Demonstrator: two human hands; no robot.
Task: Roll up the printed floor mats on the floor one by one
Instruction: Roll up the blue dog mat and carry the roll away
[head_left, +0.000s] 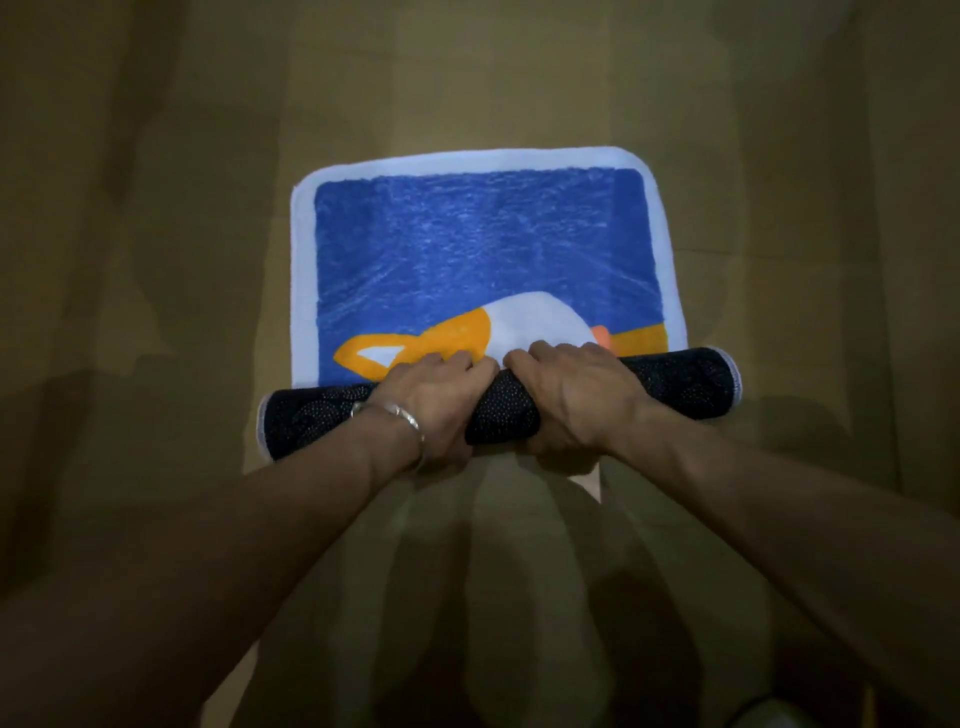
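Nearest the viewer, two bare forearms reach out over the brown floor (156, 312), which is crossed by soft shadows (519, 561) fanning out below the wrists. At the near right edge a pale shape (768, 709) is too dim to identify. A silver bracelet (400, 415) circles the left wrist. The left hand (436, 400) and the right hand (571, 400) sit side by side, almost touching, each with its fingers curled over the top of the roll (680, 382) and gripping it at its middle. This roll is the near end of the printed mat (483, 239), turned over so its dark, dotted backing faces out; it lies across the floor, tilted with its right end farther away. A small pale scrap (591, 480) lies just under the right hand, partly hidden by it. Beyond the knuckles the unrolled part of the mat lies flat in the middle of the floor: a blue field with a white border and an orange and white figure, half covered by the hands and the roll.
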